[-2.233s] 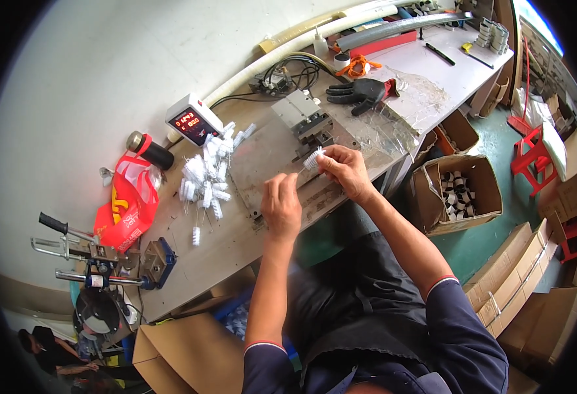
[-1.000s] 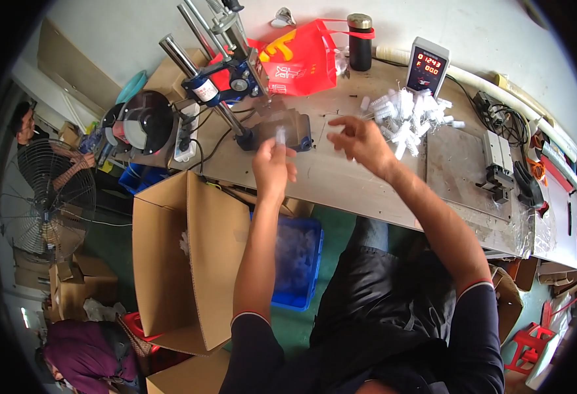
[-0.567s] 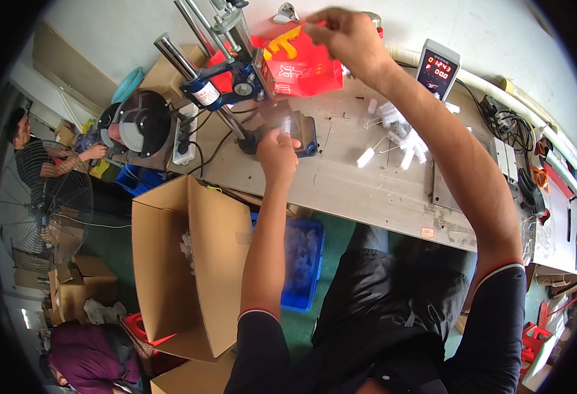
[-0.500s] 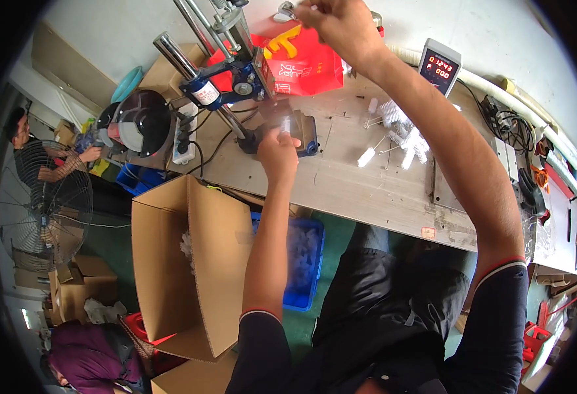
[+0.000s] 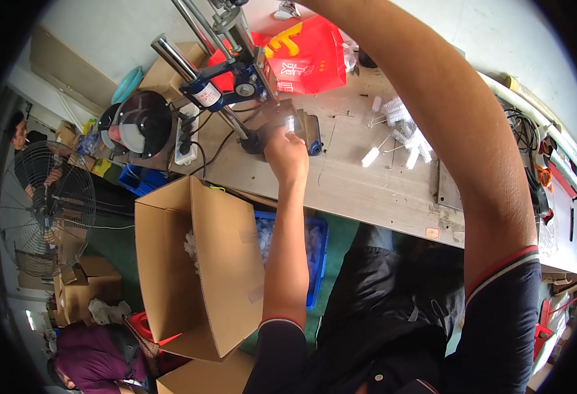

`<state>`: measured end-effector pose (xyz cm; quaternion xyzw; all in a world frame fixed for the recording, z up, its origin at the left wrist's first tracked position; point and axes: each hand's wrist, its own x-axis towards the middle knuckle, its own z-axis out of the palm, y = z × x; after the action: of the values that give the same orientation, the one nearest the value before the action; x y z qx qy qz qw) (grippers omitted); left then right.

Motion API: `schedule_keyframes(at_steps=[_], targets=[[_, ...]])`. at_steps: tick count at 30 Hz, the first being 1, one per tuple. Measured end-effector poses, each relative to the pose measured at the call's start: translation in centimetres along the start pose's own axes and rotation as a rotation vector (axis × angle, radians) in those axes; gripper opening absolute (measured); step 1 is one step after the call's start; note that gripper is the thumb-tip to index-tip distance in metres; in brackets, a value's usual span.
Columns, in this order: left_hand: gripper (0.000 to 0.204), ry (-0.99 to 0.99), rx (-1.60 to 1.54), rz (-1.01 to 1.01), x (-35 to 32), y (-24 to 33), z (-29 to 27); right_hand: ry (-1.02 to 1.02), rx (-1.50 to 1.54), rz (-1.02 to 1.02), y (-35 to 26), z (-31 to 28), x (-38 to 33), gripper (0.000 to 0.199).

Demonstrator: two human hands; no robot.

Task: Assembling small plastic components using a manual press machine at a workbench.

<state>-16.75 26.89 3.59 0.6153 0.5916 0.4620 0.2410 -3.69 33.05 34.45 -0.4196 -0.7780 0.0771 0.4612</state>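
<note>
My left hand (image 5: 287, 156) pinches a white piece (image 5: 290, 123) inside the table (image 5: 351, 187) edge, brushes (image 5: 403, 134) rightward; my right hand's grip I can't tell.

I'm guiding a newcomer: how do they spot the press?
Find the pale workbench along the white wall. Toward its left, the left hand is at the press, beside a red bag. Shiny steel columns and dark-blue metal distinguish it from the bag.

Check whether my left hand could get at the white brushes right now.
Probably yes: nothing tall stands between your left hand and the white brushes, though it seems to hold a white piece.
</note>
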Motion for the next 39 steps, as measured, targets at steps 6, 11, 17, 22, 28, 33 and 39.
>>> schedule_keyframes(at_steps=[6, 11, 17, 22, 28, 33, 39], targets=[[0.021, -0.033, -0.041, -0.015, 0.5, -0.8, 1.2, 0.059, -0.427, -0.335, 3.9, -0.7, 5.3, 0.050], [0.026, -0.070, -0.214, -0.208, 1.1, -1.8, 0.4, 0.064, -0.624, -0.191, 1.4, 0.2, 1.0, 0.030], [0.028, -0.098, -0.157, -0.171, 1.1, -1.8, -0.1, 0.074, -0.858, -0.032, 4.7, -1.7, -5.7, 0.034], [0.027, -0.093, -0.199, -0.170, 1.2, -1.9, 0.3, -0.036, -0.783, 0.246, 7.4, -2.8, -10.7, 0.044], [0.028, -0.160, -0.195, -0.184, 1.3, -1.0, 0.1, -0.011, -0.826, 0.241, 10.9, -1.8, -14.5, 0.054], [0.029, -0.189, -0.189, -0.234, 1.5, -0.9, -0.8, 0.029, -0.835, 0.262, 11.5, -0.5, -14.9, 0.055], [0.034, -0.173, -0.183, -0.184, 1.1, -1.2, -0.7, -0.102, -0.757, 0.290, 7.9, -3.0, -12.0, 0.047]])
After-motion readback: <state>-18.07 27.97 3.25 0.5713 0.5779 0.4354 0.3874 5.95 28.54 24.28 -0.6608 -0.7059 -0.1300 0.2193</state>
